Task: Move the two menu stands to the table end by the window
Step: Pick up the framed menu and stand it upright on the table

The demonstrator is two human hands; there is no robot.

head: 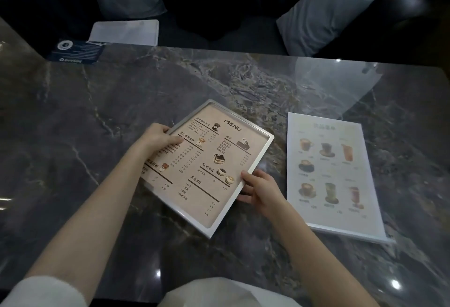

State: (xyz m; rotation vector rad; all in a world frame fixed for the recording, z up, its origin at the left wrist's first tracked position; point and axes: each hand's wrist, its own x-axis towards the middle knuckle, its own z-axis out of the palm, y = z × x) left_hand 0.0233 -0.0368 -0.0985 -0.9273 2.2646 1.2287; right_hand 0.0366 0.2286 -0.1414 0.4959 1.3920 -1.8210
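Framed beige menu stand (207, 165), white-rimmed, rigid and probably light, is lying tilted over the dark marble table (97, 102); left hand (158, 137) and right hand (259, 188) are pinching its opposite edges, sensible holds. Glossy white drinks menu stand (333, 173) is lying just beside, likely slippery.

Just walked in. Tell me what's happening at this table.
A person is holding the framed menu with both hands: the left hand grips its left edge, the right hand its lower right edge. The second menu, with drink pictures, lies to its right on the marble table, untouched.
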